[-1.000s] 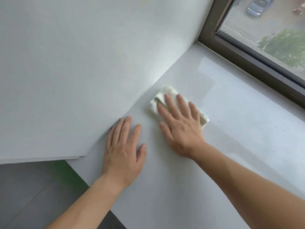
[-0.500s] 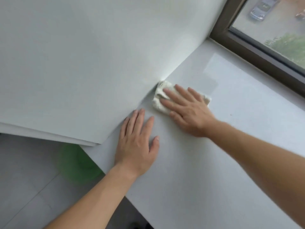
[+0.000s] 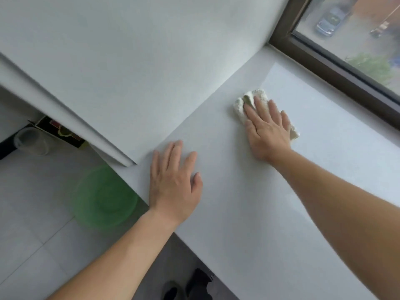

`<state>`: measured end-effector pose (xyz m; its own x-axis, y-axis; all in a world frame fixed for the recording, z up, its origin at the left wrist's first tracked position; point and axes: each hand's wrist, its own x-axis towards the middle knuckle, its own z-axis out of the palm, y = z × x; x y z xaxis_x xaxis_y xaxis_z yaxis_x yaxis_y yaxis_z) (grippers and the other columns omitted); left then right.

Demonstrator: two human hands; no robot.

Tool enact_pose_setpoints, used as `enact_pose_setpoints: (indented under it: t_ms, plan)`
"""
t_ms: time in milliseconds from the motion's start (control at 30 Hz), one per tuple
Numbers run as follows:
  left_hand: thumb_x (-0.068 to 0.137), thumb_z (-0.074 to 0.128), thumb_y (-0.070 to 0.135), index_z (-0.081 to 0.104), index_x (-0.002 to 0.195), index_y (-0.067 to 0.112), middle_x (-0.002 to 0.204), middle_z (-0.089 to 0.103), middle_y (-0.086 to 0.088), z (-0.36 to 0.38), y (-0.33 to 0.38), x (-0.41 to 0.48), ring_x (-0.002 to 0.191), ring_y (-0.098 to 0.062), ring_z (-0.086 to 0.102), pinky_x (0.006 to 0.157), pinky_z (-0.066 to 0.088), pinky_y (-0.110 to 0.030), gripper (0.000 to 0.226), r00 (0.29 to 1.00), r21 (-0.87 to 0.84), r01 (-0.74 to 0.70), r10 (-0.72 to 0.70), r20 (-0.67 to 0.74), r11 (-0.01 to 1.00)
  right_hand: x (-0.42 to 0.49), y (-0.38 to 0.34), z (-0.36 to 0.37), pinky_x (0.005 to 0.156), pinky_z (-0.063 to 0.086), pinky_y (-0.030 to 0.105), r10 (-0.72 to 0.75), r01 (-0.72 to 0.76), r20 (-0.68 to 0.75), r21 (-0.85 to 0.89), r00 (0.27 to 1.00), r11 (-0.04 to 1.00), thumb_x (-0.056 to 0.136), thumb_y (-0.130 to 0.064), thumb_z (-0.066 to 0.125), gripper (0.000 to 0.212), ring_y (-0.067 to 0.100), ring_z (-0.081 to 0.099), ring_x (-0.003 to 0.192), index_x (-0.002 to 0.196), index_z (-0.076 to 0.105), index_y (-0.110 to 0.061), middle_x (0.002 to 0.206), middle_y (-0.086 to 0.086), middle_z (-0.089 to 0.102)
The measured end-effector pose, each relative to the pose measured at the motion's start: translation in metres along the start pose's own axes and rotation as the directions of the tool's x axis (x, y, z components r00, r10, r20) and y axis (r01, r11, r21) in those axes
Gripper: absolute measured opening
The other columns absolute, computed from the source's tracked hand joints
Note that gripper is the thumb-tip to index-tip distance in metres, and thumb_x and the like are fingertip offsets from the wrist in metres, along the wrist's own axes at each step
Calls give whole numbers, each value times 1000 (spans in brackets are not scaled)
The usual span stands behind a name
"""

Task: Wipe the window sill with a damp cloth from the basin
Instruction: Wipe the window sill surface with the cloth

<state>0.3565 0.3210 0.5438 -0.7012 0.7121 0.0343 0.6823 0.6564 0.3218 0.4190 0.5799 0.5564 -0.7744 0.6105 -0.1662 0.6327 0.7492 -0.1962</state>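
Note:
A wide white window sill [image 3: 249,213] runs from the side wall to the window. My right hand [image 3: 267,131] lies flat on a crumpled white cloth [image 3: 239,107], pressing it onto the sill a little way out from the wall. The cloth sticks out past the fingertips and by the little finger. My left hand [image 3: 173,180] rests palm down on the sill near its front edge, fingers spread, holding nothing. A green basin [image 3: 104,198] stands on the floor below the sill's left end, blurred.
A white side wall [image 3: 129,72] meets the sill on the left. The dark window frame [image 3: 337,72] bounds the sill at the back right. On the floor at left are a clear cup [image 3: 30,141] and a dark box [image 3: 58,133].
My right hand has slid the cloth away from the wall corner towards the window. The view has swung, showing the basin, cup and box. My left hand stays planted on the sill.

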Motion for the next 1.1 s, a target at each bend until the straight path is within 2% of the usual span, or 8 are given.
enact_pose_setpoints:
  t_ms: [67, 267, 333, 500, 567, 700, 900, 1100]
  plan:
    - [91, 43, 40, 46, 141, 27, 159, 28, -18, 1, 3, -11, 149, -33, 21, 119, 7, -60, 52, 998, 28, 57, -57, 7, 998, -12, -28, 6, 122, -8, 47, 52, -51, -12, 29, 999, 998, 104, -48, 18, 53, 20, -11, 154, 156, 15, -45, 168, -15, -3]
    - [93, 37, 45, 39, 145, 22, 163, 19, -14, 3, 1, -23, 153, -26, 9, 120, 3, -59, 57, 997, 33, 76, -77, 20, 997, -103, -39, 24, 122, -7, 43, -432, 436, 102, -23, 896, 900, 104, -53, 13, 51, 16, -12, 154, 155, 17, -49, 166, -21, -1]
    - [92, 36, 46, 38, 146, 21, 164, 18, -13, 4, 1, -24, 153, -25, 8, 120, 2, -58, 59, 997, 23, 80, -80, 14, 997, -82, -31, 21, 123, -4, 43, -422, 428, 95, -56, 902, 902, 103, -53, 15, 51, 16, -7, 155, 154, 20, -50, 165, -22, 1]
    - [91, 38, 46, 37, 146, 18, 164, 19, -10, 6, -2, -24, 153, -22, 6, 121, -1, -56, 62, 996, 14, 92, -92, 2, 996, 9, -73, 15, 122, -8, 47, -100, 100, 1, 18, 995, 995, 102, -49, 14, 53, 19, -11, 154, 155, 12, -47, 168, -14, -2]
    - [90, 41, 45, 40, 144, 14, 162, 24, -11, 6, -2, -24, 153, -21, 10, 122, 0, -55, 62, 994, -2, 108, -108, -21, 994, -10, -82, 24, 122, -8, 47, -189, 189, 15, 2, 982, 982, 103, -49, 16, 53, 20, -11, 154, 156, 12, -46, 168, -13, -1]
    - [88, 46, 38, 45, 139, 7, 154, 39, -12, 7, 1, -28, 149, -24, 25, 122, 12, -53, 60, 981, -47, 152, -157, -110, 987, -62, -62, 29, 123, -3, 44, -568, 573, 107, -28, 816, 819, 103, -54, 15, 51, 18, -3, 155, 153, 23, -49, 166, -20, 8]
    - [91, 40, 44, 32, 149, 8, 163, 16, -20, 17, 13, -56, 153, -28, 5, 123, 0, -47, 68, 894, -78, 414, -421, -155, 907, -20, -83, 25, 122, -8, 48, -411, 414, 76, -24, 908, 910, 103, -51, 16, 51, 20, -10, 154, 154, 20, -47, 168, -16, 2]
    - [93, 35, 43, 16, 155, 4, 166, -5, -14, 25, 46, -83, 152, -22, -14, 124, 3, -41, 76, 840, -255, 482, -525, -138, 838, -84, -28, 22, 122, -1, 47, -743, 761, 201, -19, 638, 648, 104, -51, 16, 51, 20, -6, 155, 154, 26, -46, 167, -18, 7]
